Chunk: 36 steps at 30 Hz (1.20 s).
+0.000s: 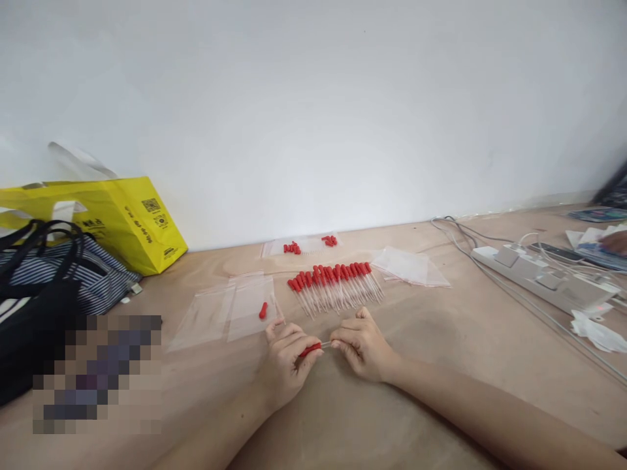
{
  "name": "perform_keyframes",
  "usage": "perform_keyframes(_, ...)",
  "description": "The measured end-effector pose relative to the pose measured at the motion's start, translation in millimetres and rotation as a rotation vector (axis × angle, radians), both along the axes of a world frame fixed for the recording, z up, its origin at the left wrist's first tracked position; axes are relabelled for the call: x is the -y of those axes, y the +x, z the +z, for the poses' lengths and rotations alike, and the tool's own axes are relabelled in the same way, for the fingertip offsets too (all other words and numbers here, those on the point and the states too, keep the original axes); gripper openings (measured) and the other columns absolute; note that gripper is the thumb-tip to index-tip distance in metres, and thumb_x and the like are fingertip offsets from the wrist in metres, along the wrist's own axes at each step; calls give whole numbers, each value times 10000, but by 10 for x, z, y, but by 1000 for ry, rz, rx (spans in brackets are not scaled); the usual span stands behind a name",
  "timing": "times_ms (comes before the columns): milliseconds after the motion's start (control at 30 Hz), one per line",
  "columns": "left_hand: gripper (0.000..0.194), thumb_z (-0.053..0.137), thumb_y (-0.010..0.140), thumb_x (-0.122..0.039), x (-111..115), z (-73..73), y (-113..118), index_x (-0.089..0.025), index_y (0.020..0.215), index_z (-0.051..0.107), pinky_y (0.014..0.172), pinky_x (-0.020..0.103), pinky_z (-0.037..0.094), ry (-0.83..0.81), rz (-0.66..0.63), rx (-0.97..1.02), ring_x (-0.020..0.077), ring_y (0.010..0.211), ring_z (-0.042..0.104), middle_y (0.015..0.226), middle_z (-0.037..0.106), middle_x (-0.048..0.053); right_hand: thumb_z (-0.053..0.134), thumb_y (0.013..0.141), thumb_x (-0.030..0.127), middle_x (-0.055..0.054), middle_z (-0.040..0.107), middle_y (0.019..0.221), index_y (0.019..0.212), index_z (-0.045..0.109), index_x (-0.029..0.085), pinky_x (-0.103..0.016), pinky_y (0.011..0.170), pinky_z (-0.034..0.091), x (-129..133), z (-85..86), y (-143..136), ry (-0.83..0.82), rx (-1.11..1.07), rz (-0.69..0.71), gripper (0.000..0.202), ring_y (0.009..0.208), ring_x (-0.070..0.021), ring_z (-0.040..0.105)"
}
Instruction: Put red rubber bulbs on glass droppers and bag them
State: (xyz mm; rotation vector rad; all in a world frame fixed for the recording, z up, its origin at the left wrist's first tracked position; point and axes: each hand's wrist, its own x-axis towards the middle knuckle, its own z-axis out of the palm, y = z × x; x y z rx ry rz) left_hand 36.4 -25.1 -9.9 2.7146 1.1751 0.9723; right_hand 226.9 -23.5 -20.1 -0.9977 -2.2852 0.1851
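Note:
Between finger and thumb, my left hand [290,359] pinches a red rubber dropper bulb [310,350]. My right hand [363,346] grips a thin clear dropper tube [326,344], whose other end meets the mouth of that bulb. How far the tube sits inside it is hard to see. Just beyond my hands lies a row of droppers [337,287] with red bulbs and clear tubes pointing toward me. A single loose red bulb [263,311] rests on a clear plastic bag [240,320] near my left hand.
Farther back, small piles of red bulbs [292,248] lie on a plastic bag. More clear bags [411,266] are stacked right of the droppers. A yellow bag [127,222] and striped bag [102,274] stand left. At right are a power strip [543,277], cables and tissue [598,331].

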Motion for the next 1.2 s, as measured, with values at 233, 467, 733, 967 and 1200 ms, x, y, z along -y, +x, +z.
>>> perform_keyframes(233,117,503,797,-245,-28,78,9,-228,730,596,911,394,174,84,5,9,126,641,550,636,646,-54,310,891,258,-1,600,681,830,570,186,-268,663,233,-61,10,26,-43,1,63,277,625,-108,491)
perform_keyframes(467,143,481,812,-238,-66,141,-112,-222,709,579,889,400,160,109,41,38,128,644,559,631,642,-56,384,869,225,-21,611,776,882,564,185,-275,670,248,-104,29,160,106,51,64,185,735,-134,503)
perform_keyframes(733,236,430,831,-320,-235,59,-305,-216,1012,541,877,409,212,187,292,-37,215,893,554,946,645,53,394,824,159,-52,609,817,964,530,158,-274,664,299,-121,-31,-55,113,36,-29,195,744,-162,500)
perform_keyframes(967,242,427,800,-295,-473,54,-585,-207,971,573,814,417,272,71,742,-134,263,951,510,989,619,79,404,772,133,-42,607,747,947,467,133,-266,654,297,-474,-59,-458,-71,-138,-443,186,704,-165,532)
perform_keyframes(1200,201,459,794,-335,-490,39,-605,-229,913,581,791,396,277,-90,762,-178,237,937,530,985,632,47,430,758,166,-28,627,727,868,490,156,-295,693,226,-720,-9,-610,-132,-28,-630,126,702,-158,554)
